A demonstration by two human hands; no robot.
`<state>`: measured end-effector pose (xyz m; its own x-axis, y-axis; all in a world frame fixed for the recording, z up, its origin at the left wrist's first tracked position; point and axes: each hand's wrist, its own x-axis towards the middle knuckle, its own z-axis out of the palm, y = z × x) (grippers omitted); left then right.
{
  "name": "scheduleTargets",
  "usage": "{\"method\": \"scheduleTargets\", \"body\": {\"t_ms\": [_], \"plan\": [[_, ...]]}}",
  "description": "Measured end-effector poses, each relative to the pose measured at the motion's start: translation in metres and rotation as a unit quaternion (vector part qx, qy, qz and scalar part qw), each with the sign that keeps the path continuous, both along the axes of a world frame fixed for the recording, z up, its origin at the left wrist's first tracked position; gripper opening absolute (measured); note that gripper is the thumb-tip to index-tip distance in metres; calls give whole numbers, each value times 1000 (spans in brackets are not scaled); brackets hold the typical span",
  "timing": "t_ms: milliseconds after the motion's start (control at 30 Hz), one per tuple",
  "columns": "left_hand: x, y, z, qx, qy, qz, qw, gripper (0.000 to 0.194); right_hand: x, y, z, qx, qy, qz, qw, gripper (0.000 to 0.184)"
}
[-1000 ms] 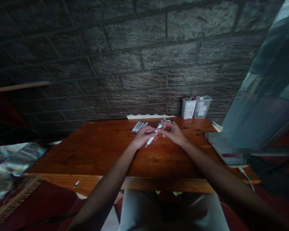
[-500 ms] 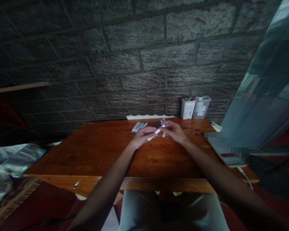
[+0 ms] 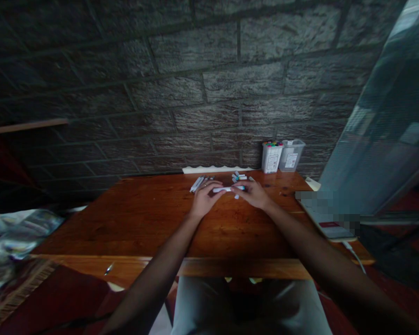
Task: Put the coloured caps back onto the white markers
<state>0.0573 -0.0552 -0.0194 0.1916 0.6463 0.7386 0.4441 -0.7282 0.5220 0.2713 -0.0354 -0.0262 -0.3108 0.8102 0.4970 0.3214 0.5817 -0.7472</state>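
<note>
White marker [image 3: 227, 189], slanted earlier, level now, left hand [image 3: 204, 200], right hand [image 3: 254, 193] gripping

1 head-worn camera looks forward and down from above the lap [image 3: 199, 302], facing across the wooden table [image 3: 132, 218] to the stone wall [image 3: 195, 88] behind it. It sits far enough back to take in the table's 2 ends, while the left hand [image 3: 204, 200] and right hand [image 3: 254, 192] fall near mid-view, the 2 forearms [image 3: 174, 246] entering from the lower edge.
</note>
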Motion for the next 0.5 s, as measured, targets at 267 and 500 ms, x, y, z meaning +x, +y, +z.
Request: {"method": "scheduleTargets", "body": {"t_ms": [267,500], "plan": [[6,0,-3,-228,-80,-63,968,37,-5,-2,3,-121,167,-23,978,43],[6,10,-6,-299,-259,-116,911,36,-19,-11,-2,-143,142,84,976,36]]}}
